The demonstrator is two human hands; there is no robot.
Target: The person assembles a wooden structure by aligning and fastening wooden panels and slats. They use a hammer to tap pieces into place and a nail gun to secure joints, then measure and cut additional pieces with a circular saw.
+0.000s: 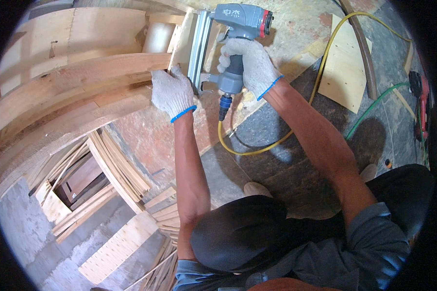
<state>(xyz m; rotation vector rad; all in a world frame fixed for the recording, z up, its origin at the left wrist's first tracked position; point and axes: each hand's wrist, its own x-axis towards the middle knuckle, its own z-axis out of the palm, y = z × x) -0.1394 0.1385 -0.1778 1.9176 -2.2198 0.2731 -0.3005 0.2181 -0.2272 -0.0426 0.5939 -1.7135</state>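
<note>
My right hand [250, 63], in a white knit glove with a blue cuff, is wrapped round the handle of a grey and black air nail gun [240, 20]. The gun's long silver magazine [200, 51] stands beside a pale board [182, 41] at the end of a wooden frame [107, 68]. A yellow air hose [257, 152] joins the base of the handle through a blue fitting. My left hand [172, 92], gloved the same way, is closed on the frame's end, just left of the magazine. Part of its fingers is hidden against the wood.
Thin wood strips [119, 162] and a perforated pale board [119, 247] lie at lower left. On the right are a plywood piece [344, 68], a dark curved strip [364, 53], a green hose [374, 107] and a red and black tool [420, 104]. The yellow hose loops across the floor.
</note>
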